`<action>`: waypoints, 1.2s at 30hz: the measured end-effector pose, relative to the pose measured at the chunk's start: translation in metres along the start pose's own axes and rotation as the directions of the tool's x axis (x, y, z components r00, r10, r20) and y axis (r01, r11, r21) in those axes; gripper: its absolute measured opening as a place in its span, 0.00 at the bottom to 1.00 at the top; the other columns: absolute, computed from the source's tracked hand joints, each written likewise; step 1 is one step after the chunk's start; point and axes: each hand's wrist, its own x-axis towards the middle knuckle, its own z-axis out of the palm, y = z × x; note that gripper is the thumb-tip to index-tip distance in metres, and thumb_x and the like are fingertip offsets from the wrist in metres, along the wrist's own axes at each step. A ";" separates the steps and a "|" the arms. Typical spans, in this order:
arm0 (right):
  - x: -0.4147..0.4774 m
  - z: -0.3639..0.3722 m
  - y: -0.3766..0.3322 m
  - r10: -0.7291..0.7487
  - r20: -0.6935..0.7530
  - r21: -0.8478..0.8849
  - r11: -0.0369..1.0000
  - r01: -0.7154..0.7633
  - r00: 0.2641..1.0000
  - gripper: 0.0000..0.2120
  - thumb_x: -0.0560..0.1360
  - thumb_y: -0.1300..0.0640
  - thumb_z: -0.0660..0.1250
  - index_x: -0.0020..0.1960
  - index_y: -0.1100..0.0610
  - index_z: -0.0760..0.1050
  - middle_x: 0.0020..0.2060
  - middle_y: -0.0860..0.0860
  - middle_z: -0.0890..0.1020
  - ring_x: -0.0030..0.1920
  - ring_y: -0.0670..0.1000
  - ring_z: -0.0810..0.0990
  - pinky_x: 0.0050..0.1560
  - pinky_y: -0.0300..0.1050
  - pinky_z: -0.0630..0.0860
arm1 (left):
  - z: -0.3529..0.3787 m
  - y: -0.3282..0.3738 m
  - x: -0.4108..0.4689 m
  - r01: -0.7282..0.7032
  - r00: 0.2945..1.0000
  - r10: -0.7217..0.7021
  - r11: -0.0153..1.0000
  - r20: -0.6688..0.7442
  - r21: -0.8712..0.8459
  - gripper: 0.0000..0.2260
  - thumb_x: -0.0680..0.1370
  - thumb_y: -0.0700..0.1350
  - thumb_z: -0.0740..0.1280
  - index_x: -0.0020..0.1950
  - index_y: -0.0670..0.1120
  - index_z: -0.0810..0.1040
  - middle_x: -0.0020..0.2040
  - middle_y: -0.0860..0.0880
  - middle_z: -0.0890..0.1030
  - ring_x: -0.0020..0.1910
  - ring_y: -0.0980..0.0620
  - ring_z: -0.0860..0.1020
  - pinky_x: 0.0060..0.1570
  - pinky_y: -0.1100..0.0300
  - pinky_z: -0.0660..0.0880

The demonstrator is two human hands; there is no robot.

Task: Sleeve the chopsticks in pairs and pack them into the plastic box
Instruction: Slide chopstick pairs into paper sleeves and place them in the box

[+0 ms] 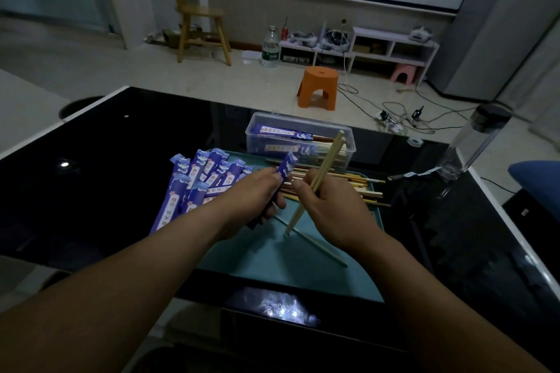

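The near edge of the glossy black glass table (pixel 91 191) ran just below the forearms, and the flat teal tray (pixel 272 266) lay close to that edge with bare surface in front of the hands; one pale loose chopstick (pixel 327 251) lay slanted across it. The left hand (pixel 251 200) had its fingers curled round a blue printed paper sleeve (pixel 286 166), whose open end pointed up and away; the right hand (pixel 330 209), just beside it, pinched a pair of pale wooden chopsticks (pixel 328 157), tilted, lower tips on the tray. A fanned pile of blue paper sleeves (pixel 197 182) lay left of the hands, overhanging the tray's left edge; their printing was too small to read. Bare mixed chopsticks (pixel 363 188) lay heaped behind the right hand. The clear rectangular plastic box (pixel 251 142) stood at the tray's far edge, open, holding sleeved pairs. A clear bottle with a black cap (pixel 472 145) lay tilted at the table's right edge.
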 end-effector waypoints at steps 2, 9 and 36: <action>0.001 0.004 0.005 0.035 0.069 -0.006 0.999 -0.035 0.997 0.18 0.84 0.42 0.61 0.38 0.47 0.73 0.31 0.47 0.79 0.35 0.48 0.78 0.38 0.50 0.75 | -0.001 -0.002 0.000 -0.006 1.000 0.007 0.999 0.018 -0.041 0.11 0.87 0.46 0.55 0.60 0.48 0.77 0.42 0.44 0.80 0.34 0.49 0.75 0.38 0.54 0.72; 0.002 0.006 0.015 0.114 0.139 0.100 0.987 -0.129 0.984 0.16 0.84 0.43 0.62 0.41 0.49 0.78 0.35 0.50 0.82 0.38 0.52 0.81 0.46 0.57 0.81 | -0.005 -0.004 0.004 -0.001 1.000 0.003 0.997 -0.020 0.079 0.09 0.83 0.39 0.59 0.59 0.47 0.77 0.41 0.45 0.79 0.35 0.50 0.76 0.36 0.56 0.74; 0.013 -0.029 0.020 0.341 -0.055 0.708 0.676 -0.204 0.938 0.15 0.86 0.50 0.60 0.44 0.57 0.75 0.29 0.51 0.76 0.27 0.49 0.73 0.26 0.41 0.67 | 0.001 -0.010 -0.006 -0.279 0.960 0.226 0.837 0.167 0.470 0.08 0.82 0.53 0.67 0.56 0.50 0.79 0.30 0.60 0.75 0.27 0.63 0.71 0.31 0.64 0.68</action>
